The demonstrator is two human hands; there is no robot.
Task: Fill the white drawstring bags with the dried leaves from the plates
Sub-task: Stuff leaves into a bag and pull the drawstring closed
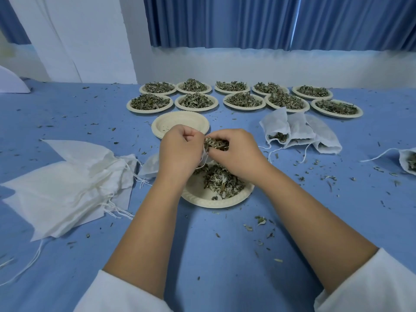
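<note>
Nearest the body, white sleeves (126, 293) lie over a blue tablecloth (202, 248) strewn with leaf scraps. A paper plate (202, 202) sits just ahead, part-covered in dried leaves (222, 182). Above it, the left hand (180, 152) grips the mouth of a white drawstring bag (149, 165) with fingers curled. The right hand (238, 154) pinches a clump of leaves (216, 144) at that mouth. To the left is a heap of empty bags (67, 183). Beyond the hands sits an empty plate (180, 124). To the right, three filled bags (299, 131) lie together with leaves showing at one mouth, and another bag (408, 162) lies at the frame edge. Farthest off, ten heaped plates (149, 110) stand in two rows with a blue curtain (247, 21) behind.
</note>
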